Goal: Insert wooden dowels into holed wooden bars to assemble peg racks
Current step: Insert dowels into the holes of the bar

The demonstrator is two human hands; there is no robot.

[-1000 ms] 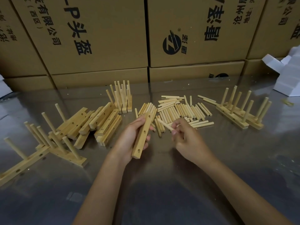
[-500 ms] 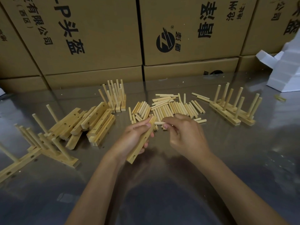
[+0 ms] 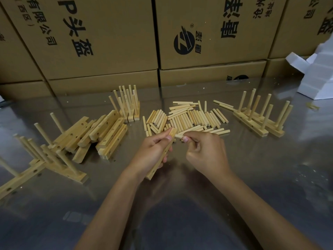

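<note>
My left hand (image 3: 151,152) grips a holed wooden bar (image 3: 156,167), tilted, its far end up by my thumb. My right hand (image 3: 203,152) pinches a short dowel (image 3: 178,136) whose tip touches the side of the bar's far end. Just beyond my hands lies a heap of loose dowels (image 3: 191,118) on the shiny table (image 3: 252,177). A pile of bare holed bars (image 3: 100,134) lies to the left.
Finished peg racks stand at the right (image 3: 259,120), at the back centre (image 3: 128,107) and at the near left (image 3: 45,159). Cardboard boxes (image 3: 108,42) wall the table's far edge. White foam blocks (image 3: 319,74) sit at the far right.
My right hand has brought the dowel leftward from beside the heap up against the bar's far end. My left hand has kept hold of the bar and tilted it slightly.
</note>
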